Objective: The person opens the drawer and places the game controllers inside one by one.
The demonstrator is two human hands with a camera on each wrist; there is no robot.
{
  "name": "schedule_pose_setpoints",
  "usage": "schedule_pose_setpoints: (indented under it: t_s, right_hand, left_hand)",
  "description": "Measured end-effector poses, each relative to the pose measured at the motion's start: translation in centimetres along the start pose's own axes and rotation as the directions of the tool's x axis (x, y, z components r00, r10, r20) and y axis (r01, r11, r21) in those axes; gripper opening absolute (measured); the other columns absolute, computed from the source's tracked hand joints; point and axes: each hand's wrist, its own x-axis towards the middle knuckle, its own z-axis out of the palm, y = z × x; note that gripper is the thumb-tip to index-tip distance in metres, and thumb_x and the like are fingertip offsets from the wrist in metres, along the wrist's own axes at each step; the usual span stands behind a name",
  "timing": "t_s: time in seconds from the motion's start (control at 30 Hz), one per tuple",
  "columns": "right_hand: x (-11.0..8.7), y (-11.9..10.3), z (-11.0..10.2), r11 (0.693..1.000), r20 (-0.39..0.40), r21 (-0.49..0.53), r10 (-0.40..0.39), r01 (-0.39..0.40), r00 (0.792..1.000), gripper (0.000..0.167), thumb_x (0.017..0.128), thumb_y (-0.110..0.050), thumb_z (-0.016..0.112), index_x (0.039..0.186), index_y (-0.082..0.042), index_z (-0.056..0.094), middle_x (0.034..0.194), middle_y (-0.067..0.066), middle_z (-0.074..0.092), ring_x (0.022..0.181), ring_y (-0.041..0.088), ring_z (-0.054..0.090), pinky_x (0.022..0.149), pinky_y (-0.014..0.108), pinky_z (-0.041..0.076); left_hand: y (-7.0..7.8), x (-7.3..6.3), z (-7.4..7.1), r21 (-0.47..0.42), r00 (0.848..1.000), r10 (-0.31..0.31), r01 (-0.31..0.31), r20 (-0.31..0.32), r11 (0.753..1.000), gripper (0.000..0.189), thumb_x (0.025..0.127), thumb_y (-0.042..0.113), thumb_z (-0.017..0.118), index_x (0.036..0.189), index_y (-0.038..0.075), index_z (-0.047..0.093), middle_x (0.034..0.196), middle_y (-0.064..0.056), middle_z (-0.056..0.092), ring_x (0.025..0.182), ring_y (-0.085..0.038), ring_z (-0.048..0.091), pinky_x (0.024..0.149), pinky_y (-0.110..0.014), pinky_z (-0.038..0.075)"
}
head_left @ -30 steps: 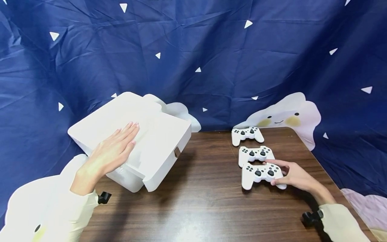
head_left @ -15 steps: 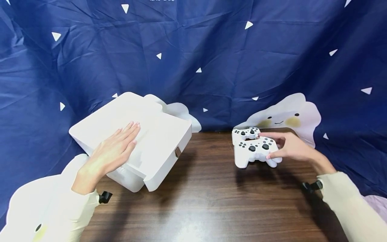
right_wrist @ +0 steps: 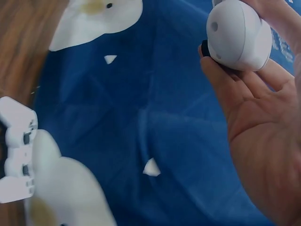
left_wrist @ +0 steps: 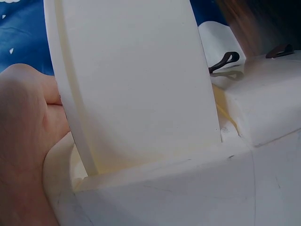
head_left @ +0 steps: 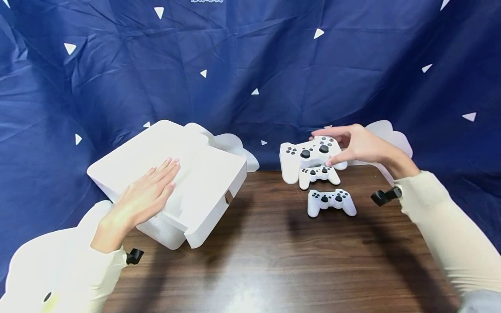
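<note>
My right hand [head_left: 362,143] grips a white game controller [head_left: 290,163] by its right end, thumb in front and fingers behind, raised above the table. In the right wrist view the rounded grip of that controller [right_wrist: 240,35] sits between thumb and fingers. Two more white controllers lie on the table: a far one [head_left: 319,176], partly overlapped by the held one, and a nearer one [head_left: 332,203]. My left hand [head_left: 142,195] rests with straight fingers on top of a tilted white box [head_left: 164,143], whose drawer-like front part [head_left: 219,191] sticks out.
The brown wooden table [head_left: 274,252] runs up to a blue cloth [head_left: 235,65] with white triangles and clouds. A small brown tab [head_left: 228,197] shows on the box's front face. Dark loops [left_wrist: 228,60] appear beside the white panel in the left wrist view.
The right hand has lifted the nearest controller off the table and carried it up, away and leftward past the other two. The left hand has stayed on the box.
</note>
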Motion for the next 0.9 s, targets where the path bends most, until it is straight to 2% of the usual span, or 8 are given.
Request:
schedule_pose_setpoints:
  t_s: [0.17,0.4,0.43,0.53,0.63,0.73,0.9]
  right_hand:
    - [2.7,-2.2,-0.9,1.0,0.052,-0.012,-0.014,0.015,0.999,0.08,0.073,-0.027,0.101,0.145,-0.037,0.067,0.062,-0.006,0.04,0.058,0.012,0.044,0.052,0.028,0.038]
    - [6.3,-4.9,-1.2,0.997,0.124,0.008,-0.078,0.078,0.989,0.077,0.074,-0.027,0.1,0.144,-0.035,0.068,0.061,-0.006,0.04,0.058,0.014,0.044,0.052,0.029,0.039]
    - [6.9,-5.3,-1.1,0.996,0.134,0.01,-0.087,0.086,0.987,0.077,0.074,-0.026,0.1,0.144,-0.035,0.068,0.063,-0.006,0.046,0.06,0.014,0.046,0.053,0.028,0.041]
    - [8.4,-6.4,-0.8,0.995,0.168,0.044,-0.101,0.095,0.981,0.078,0.075,-0.024,0.1,0.145,-0.031,0.068,0.084,-0.007,0.071,0.072,0.013,0.06,0.063,0.023,0.051]
    - [9.7,-7.7,-0.4,0.992,0.209,0.086,-0.113,0.097,0.971,0.078,0.074,-0.018,0.1,0.145,-0.026,0.068,0.115,-0.002,0.08,0.089,0.015,0.07,0.076,0.022,0.059]
    - [10.9,-9.0,0.2,0.988,0.246,0.096,-0.142,0.122,0.959,0.078,0.074,-0.015,0.099,0.145,-0.022,0.068,0.112,0.004,0.079,0.093,0.017,0.071,0.078,0.021,0.059]
    - [12.9,-11.3,1.2,0.982,0.294,0.1,-0.183,0.16,0.938,0.079,0.074,-0.016,0.099,0.146,-0.023,0.068,0.112,0.004,0.079,0.095,0.018,0.07,0.08,0.022,0.059]
  left_hand:
    - [0.0,0.0,-0.1,0.002,1.0,0.007,-0.007,-0.005,1.0,0.057,0.116,0.033,0.036,0.168,0.009,0.034,0.176,-0.008,0.03,0.165,-0.031,0.026,0.135,-0.055,0.025]
    - [0.0,0.1,-0.3,-0.003,1.0,-0.001,0.001,0.013,1.0,0.057,0.116,0.034,0.034,0.169,0.01,0.031,0.177,-0.007,0.027,0.166,-0.03,0.023,0.135,-0.056,0.023]
    - [0.0,0.1,-0.4,-0.003,1.0,-0.001,0.001,0.014,1.0,0.057,0.116,0.033,0.034,0.169,0.01,0.031,0.177,-0.008,0.027,0.166,-0.03,0.023,0.135,-0.056,0.023]
    - [0.0,0.1,-0.4,-0.004,1.0,0.0,0.0,0.016,1.0,0.057,0.116,0.032,0.035,0.169,0.01,0.031,0.177,-0.008,0.027,0.166,-0.031,0.024,0.135,-0.056,0.023]
    - [0.0,0.1,-0.4,-0.007,1.0,0.002,-0.002,0.015,1.0,0.057,0.116,0.031,0.037,0.168,0.01,0.031,0.177,-0.009,0.028,0.165,-0.031,0.024,0.135,-0.056,0.023]
    - [0.0,0.2,-0.2,-0.005,1.0,0.005,-0.005,0.016,1.0,0.057,0.116,0.031,0.037,0.168,0.01,0.032,0.177,-0.008,0.028,0.165,-0.031,0.025,0.135,-0.056,0.024]
    - [-0.1,0.3,-0.2,-0.002,1.0,0.005,-0.005,0.015,1.0,0.057,0.116,0.031,0.035,0.168,0.01,0.031,0.177,-0.008,0.027,0.165,-0.031,0.024,0.135,-0.056,0.024]
